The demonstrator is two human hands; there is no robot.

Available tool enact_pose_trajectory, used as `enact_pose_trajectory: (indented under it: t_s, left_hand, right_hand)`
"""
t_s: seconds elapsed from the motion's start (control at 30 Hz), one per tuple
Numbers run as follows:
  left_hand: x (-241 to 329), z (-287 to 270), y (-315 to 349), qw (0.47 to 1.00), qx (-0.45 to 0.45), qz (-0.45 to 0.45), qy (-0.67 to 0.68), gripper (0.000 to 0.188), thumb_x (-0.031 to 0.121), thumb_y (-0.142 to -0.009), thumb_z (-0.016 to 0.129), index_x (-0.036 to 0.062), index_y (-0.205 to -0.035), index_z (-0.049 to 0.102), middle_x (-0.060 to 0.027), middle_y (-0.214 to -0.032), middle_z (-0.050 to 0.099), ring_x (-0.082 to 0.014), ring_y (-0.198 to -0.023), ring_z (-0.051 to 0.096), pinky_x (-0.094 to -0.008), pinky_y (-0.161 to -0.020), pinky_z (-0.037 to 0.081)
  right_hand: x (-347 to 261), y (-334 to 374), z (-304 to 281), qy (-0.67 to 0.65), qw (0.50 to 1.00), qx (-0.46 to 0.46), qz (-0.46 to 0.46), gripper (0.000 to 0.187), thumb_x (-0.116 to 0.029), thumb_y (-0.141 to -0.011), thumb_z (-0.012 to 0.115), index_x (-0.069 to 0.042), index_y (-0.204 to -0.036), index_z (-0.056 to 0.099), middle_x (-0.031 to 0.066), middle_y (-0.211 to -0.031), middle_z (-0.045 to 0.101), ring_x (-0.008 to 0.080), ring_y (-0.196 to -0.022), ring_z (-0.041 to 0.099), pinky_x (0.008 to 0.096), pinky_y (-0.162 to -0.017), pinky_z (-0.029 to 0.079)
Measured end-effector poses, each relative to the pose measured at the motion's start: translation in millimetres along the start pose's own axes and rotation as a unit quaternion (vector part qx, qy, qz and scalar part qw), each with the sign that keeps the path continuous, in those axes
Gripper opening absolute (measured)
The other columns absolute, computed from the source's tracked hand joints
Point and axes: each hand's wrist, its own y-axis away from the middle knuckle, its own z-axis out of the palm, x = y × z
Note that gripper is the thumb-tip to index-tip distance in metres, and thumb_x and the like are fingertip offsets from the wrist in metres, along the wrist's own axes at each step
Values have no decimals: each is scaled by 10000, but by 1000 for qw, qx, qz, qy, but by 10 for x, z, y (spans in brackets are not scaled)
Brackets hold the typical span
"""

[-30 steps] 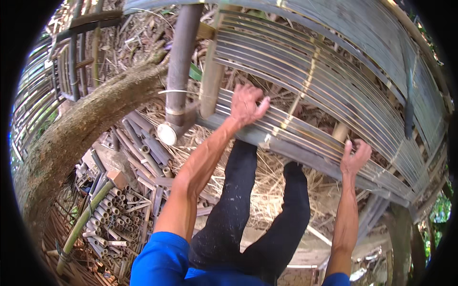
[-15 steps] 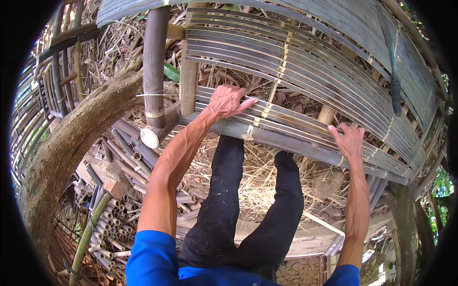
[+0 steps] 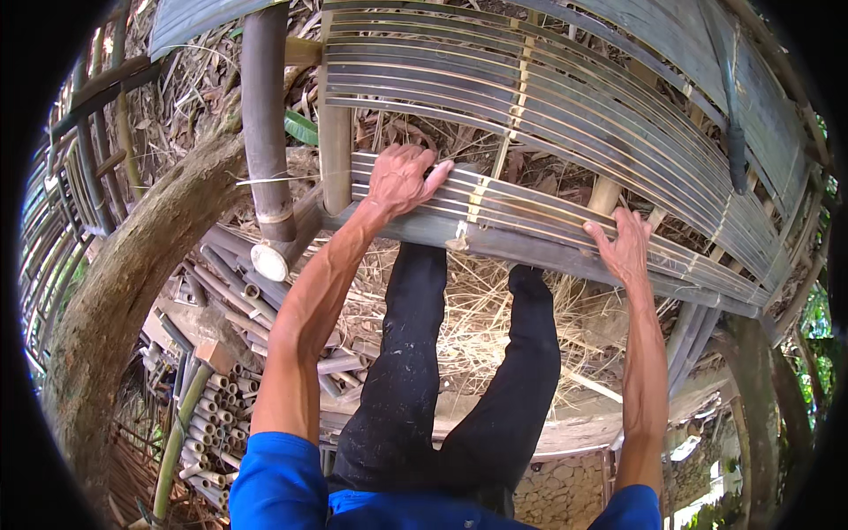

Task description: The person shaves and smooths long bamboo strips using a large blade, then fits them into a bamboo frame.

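A row of narrow split-bamboo slats (image 3: 521, 205) lies along the near side of a bamboo bench, over a thick front bamboo pole (image 3: 530, 247). Near its left end, my left hand (image 3: 405, 179) is closed over the slats, fingers bent past their far edge and thumb lying along the top. Farther right, my right hand (image 3: 625, 246) grips the same slats, its fingertips curled over the far edge and partly hidden. Pale lashing (image 3: 477, 199) crosses the slats between my hands. Beyond an open gap, more lashed slats (image 3: 424, 66) form the rest of the seat.
At left stand an upright bamboo post (image 3: 267, 124) and a thick curved tree trunk (image 3: 146, 256). Cut bamboo tubes (image 3: 208, 415) are piled below. Dry straw (image 3: 477, 327) covers the ground around my legs. A dark-wrapped handle (image 3: 736, 159) hangs at the upper right.
My right hand has shifted a little left along the slats. My left hand keeps its place near their left end. The whole view has moved slightly.
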Motion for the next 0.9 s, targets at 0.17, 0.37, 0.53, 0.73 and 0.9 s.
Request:
enact_pose_trajectory:
  t_s: [0.17, 0.37, 0.53, 0.73, 0.9]
  left_hand:
    - [193, -30, -57, 996, -47, -70, -22, 263, 327, -959, 655, 68, -914, 628, -132, -906, 633, -318, -953, 587, -448, -893, 429]
    - [145, -377, -319, 979, 184, -42, -74, 691, 379, -877, 739, 72, -1434, 471, -183, -1318, 488, -385, -1288, 447, -517, -1100, 361]
    - [122, -324, -458, 975, 164, -86, -121, 612, 438, -920, 683, 84, -1396, 532, -201, -1308, 496, -402, -1285, 447, -524, -1122, 339]
    - [50, -320, -201, 982, 144, -77, -97, 321, 353, -928, 673, 33, -906, 676, -151, -982, 594, -338, -961, 579, -466, -912, 436]
    - [-34, -272, -496, 980, 157, -102, -61, 492, 381, -942, 672, 53, -575, 676, -99, -618, 626, -313, -575, 627, -414, -616, 513]
  right_hand:
    - [47, 62, 23, 24, 998, 49, -17, 567, -559, -879, 728, -14, -972, 602, 149, -997, 535, 339, -1037, 497, 493, -973, 352]
    - [-450, -165, -524, -34, 954, 289, -69, 506, -309, -891, 759, -46, -1289, 592, 164, -1247, 584, 345, -1206, 542, 504, -1036, 431]
    - [-346, -308, -220, 51, 966, 249, -41, 606, -394, -900, 751, -75, -1376, 558, 157, -1334, 538, 363, -1284, 493, 514, -1083, 397]
    - [-328, -226, -181, 54, 981, 181, -31, 541, -466, -858, 782, -36, -1135, 606, 172, -1176, 598, 343, -1158, 556, 493, -1015, 395]
    - [-377, -422, -511, 26, 999, -11, 31, 654, -647, -806, 762, -22, -773, 576, 204, -706, 641, 400, -720, 646, 508, -728, 496]
